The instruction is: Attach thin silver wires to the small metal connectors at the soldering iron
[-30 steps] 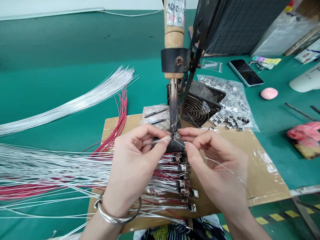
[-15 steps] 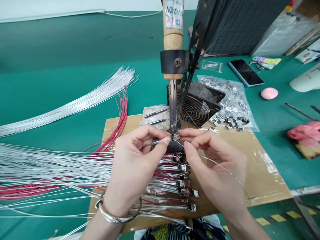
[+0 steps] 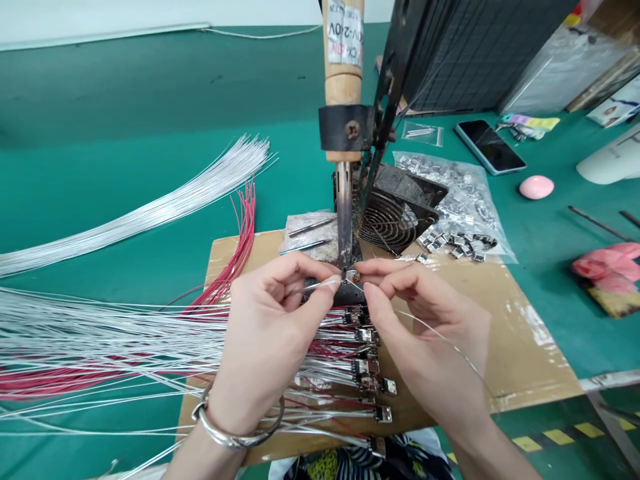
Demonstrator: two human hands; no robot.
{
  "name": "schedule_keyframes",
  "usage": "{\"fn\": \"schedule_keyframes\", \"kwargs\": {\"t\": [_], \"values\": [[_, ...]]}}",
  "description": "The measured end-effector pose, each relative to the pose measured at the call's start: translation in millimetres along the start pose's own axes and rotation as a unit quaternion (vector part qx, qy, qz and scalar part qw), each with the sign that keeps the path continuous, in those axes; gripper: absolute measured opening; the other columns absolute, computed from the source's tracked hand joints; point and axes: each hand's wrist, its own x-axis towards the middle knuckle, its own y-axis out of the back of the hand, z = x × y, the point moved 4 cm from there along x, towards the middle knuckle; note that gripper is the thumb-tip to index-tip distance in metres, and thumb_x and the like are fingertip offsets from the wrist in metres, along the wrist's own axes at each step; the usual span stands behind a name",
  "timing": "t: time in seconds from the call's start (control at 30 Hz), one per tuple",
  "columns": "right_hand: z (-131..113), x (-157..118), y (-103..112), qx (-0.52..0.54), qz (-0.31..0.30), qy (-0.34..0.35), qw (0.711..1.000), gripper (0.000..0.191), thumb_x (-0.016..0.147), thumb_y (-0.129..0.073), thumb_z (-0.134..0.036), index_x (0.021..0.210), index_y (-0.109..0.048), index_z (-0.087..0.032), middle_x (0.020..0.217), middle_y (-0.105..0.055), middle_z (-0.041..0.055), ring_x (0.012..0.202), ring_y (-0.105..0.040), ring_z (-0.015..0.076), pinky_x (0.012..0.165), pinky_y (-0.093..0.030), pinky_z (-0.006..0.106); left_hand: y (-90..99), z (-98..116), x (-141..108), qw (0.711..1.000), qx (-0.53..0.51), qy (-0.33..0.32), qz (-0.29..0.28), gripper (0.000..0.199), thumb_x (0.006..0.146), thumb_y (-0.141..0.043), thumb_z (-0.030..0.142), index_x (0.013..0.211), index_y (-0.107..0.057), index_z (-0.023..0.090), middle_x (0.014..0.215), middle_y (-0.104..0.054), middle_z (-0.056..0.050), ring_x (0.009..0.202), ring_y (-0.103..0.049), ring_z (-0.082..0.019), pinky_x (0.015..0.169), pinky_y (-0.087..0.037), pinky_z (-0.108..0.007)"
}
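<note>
A clamped soldering iron (image 3: 345, 220) points straight down between my hands. My left hand (image 3: 285, 320) is closed in a pinch on a thin white wire (image 3: 320, 285), its end at the iron's tip. My right hand (image 3: 430, 333) pinches a strand of solder wire (image 3: 440, 341), which reaches the tip and trails to the lower right. Its index finger rests at a small metal USB connector (image 3: 354, 275) under the iron. Fingertips partly hide the joint. Below my hands lie several connectors (image 3: 367, 335) with white and red wires attached.
Cardboard (image 3: 510, 347) covers the work spot. White wires (image 3: 165, 207) and red wires (image 3: 243, 233) lie left. Behind the iron stand a small fan (image 3: 400, 220) and a bag of connectors (image 3: 455, 193). A phone (image 3: 490, 147) and pink egg-shaped object (image 3: 537, 187) sit right.
The view has shifted very slightly. Both hands keep their pinches at the iron's tip, with hardly any movement of wire, solder or connector.
</note>
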Motion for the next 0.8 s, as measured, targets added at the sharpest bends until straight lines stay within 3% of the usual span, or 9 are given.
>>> {"fn": "schedule_keyframes", "kwargs": {"t": [0.57, 0.8], "values": [[-1.1, -1.4, 0.2, -0.002, 0.002, 0.022, 1.000, 0.017, 0.091, -0.069, -0.009, 0.080, -0.065, -0.021, 0.105, -0.076, -0.0004, 0.100, -0.073, 0.0152, 0.093, -0.055, 0.028, 2.3, -1.1, -0.3, 1.000, 0.026, -0.010, 0.004, 0.013, 0.081, -0.076, 0.008, 0.076, -0.075, 0.019, 0.078, -0.078, 0.002, 0.067, -0.069, -0.006, 0.062, -0.052, -0.008], [1.3, -0.7, -1.4, -0.013, 0.001, 0.024, 1.000, 0.016, 0.091, -0.069, -0.009, 0.081, -0.066, -0.021, 0.104, -0.076, 0.0006, 0.098, -0.073, 0.0165, 0.091, -0.056, 0.030, 1.2, -0.8, -0.7, 0.999, 0.031, -0.017, 0.005, 0.014, 0.079, -0.076, 0.006, 0.076, -0.075, 0.020, 0.081, -0.079, 0.001, 0.072, -0.072, -0.010, 0.066, -0.057, -0.012]]}}
